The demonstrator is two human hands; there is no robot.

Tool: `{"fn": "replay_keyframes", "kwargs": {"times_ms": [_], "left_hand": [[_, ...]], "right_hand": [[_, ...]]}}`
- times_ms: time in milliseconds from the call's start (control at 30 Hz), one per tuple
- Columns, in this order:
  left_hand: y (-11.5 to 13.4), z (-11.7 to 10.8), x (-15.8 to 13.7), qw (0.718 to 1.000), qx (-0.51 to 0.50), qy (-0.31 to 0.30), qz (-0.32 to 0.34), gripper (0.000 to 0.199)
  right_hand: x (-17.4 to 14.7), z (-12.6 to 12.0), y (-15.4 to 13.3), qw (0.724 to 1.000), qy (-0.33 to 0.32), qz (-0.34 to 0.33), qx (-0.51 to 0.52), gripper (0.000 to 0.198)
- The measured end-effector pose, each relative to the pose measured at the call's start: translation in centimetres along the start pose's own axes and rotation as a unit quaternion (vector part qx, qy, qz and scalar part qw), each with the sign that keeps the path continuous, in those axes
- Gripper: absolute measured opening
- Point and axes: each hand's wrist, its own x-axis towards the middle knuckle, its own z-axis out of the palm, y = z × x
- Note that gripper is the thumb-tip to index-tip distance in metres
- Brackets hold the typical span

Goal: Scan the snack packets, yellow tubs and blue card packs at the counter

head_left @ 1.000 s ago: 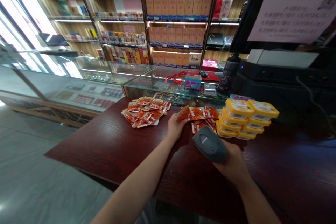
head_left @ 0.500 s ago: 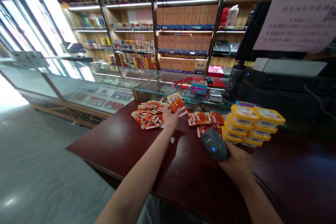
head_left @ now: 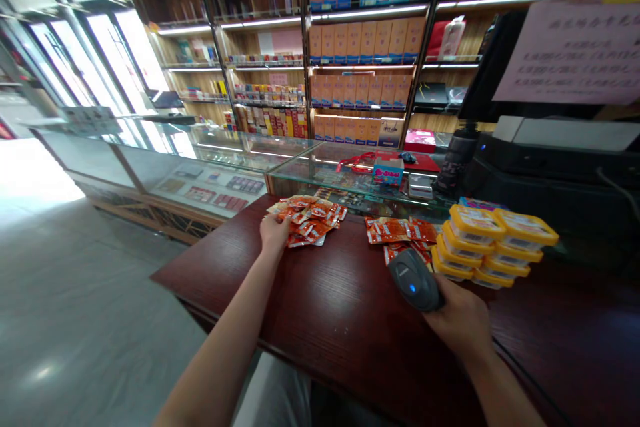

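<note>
Lit shelves (head_left: 373,13) of boxed goods (head_left: 370,41) stand behind a glass display case (head_left: 87,157), and nearer to me on the feed spreads a dark red-brown table (head_left: 330,310). Both forearms (head_left: 227,330) run out of view at the bottom; a pink sheet (head_left: 570,57) is cut off at the right, its smaller lettering too blurred for me to read. I cannot see the handle of the barcode scanner (head_left: 411,277), which the right hand (head_left: 463,313) covers. It sits over the table's right half, long axis slanting, nose forward and leftward, partly blocking the smaller pile of orange packets (head_left: 397,230) beside stacked yellow tubs (head_left: 493,243). Those fingers wrap closed around it. The left hand (head_left: 275,235) is at the left edge of the larger heap of orange packets (head_left: 315,217), fingers bent, tips partly lost among them, so I cannot tell whether they pinch one.
</note>
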Motion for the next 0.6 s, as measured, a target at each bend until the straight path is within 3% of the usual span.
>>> {"fn": "replay_keyframes", "kwargs": {"times_ms": [100, 200, 400, 600], "left_hand": [[0.2, -0.5, -1.0, 0.974, 0.204, -0.007, 0.1, 0.023], [0.3, -0.3, -2.5, 0.946, 0.285, -0.052, 0.142, 0.035], [1.8, 1.9, -4.9, 0.944, 0.269, -0.076, 0.177, 0.035], [4.0, 7.2, -6.8, 0.927, 0.186, -0.173, 0.277, 0.027]], "right_hand": [[0.0, 0.2, 0.3, 1.0, 0.002, 0.004, -0.005, 0.019], [0.1, 0.4, 0.6, 1.0, 0.001, 0.002, -0.013, 0.019], [0.3, 0.3, 0.2, 1.0, -0.019, 0.013, -0.008, 0.018], [0.5, 0.3, 0.3, 0.999, -0.038, 0.019, -0.018, 0.016]]}}
